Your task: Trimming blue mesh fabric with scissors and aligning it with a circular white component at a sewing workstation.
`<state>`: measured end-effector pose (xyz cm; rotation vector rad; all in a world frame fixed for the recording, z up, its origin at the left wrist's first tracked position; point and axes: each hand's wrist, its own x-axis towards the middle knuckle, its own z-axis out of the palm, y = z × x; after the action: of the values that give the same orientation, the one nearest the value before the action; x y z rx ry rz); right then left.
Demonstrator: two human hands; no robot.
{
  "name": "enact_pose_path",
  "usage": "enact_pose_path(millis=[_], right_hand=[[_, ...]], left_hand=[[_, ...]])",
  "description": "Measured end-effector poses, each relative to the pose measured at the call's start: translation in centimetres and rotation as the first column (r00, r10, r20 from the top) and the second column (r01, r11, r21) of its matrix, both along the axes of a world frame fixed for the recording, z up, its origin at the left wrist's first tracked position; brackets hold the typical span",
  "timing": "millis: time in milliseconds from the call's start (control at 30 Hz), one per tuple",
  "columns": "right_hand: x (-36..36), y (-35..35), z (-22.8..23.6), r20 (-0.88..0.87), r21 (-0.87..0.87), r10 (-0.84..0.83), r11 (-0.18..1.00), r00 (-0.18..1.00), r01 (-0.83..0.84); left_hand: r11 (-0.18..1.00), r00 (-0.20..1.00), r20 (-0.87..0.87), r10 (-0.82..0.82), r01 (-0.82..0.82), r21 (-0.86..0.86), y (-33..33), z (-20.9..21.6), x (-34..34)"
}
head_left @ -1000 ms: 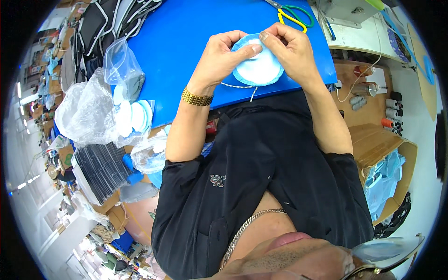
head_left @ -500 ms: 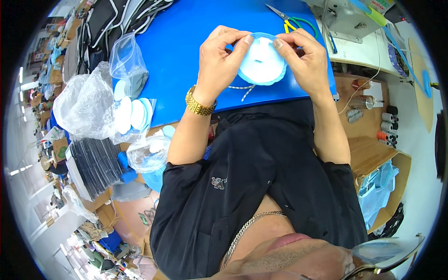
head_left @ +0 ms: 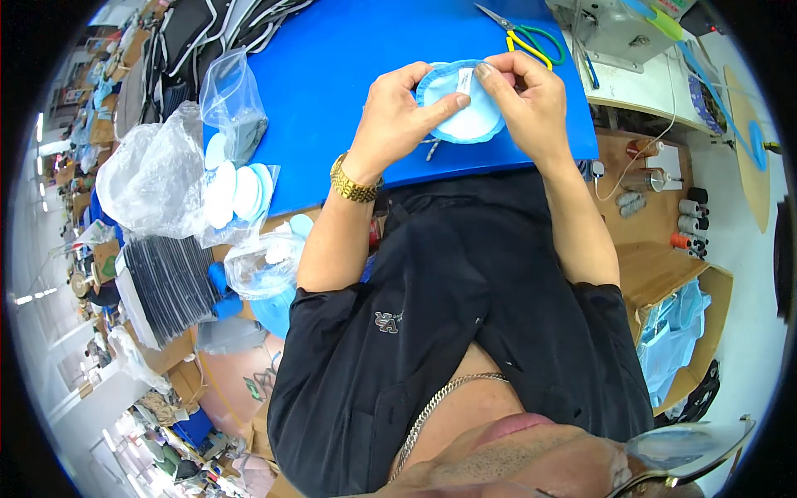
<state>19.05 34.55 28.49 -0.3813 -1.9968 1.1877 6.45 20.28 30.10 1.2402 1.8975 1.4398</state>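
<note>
Between both hands, above the blue table point(head_left: 332, 50), is a round light-blue fabric pad point(head_left: 473, 123) with a darker blue edging. A small white label point(head_left: 464, 80) stands near its upper rim. My left hand point(head_left: 407, 108) grips the pad's left side, thumb lying on its face. My right hand point(head_left: 527, 100) pinches the upper right rim close to the label. The fingers behind the pad are partly hidden. A short patterned cord point(head_left: 432, 149) hangs below the pad. Scissors point(head_left: 529, 43) with green and yellow handles lie beyond my right hand.
At the left table edge are clear plastic bags point(head_left: 149, 178) and white round discs point(head_left: 246, 191). Black bags with pale piping point(head_left: 195, 41) lie at the far left. A sewing machine point(head_left: 623, 37) stands far right; a cardboard box point(head_left: 664, 282) with blue material sits below.
The pad has turned and tilted, so its edging and label show more plainly. My left thumb has slid onto the pad's face, and my right hand has shifted slightly left.
</note>
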Motion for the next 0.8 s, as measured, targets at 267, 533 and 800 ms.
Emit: enact_pose_path(millis=[267,533,800], right_hand=[[4.9,-3.3,7.9,-0.011,0.279,0.358,0.898,0.934,-0.34],[7.8,-9.5,13.0,-0.427,-0.01,0.808,0.445,0.406,-0.895],[6.1,-2.0,6.4,-0.032,-0.227,0.175,0.957,0.984,-0.178]], left_hand=[[0.976,0.899,0.424,0.108,-0.177,0.127,-0.4,-3.4,-0.9],[0.924,0.891,0.393,0.229,-0.325,0.2,-1.8,-2.5,-0.1],[0.918,0.953,0.133,0.274,-0.3,0.259,-1.8,-1.8,1.7]])
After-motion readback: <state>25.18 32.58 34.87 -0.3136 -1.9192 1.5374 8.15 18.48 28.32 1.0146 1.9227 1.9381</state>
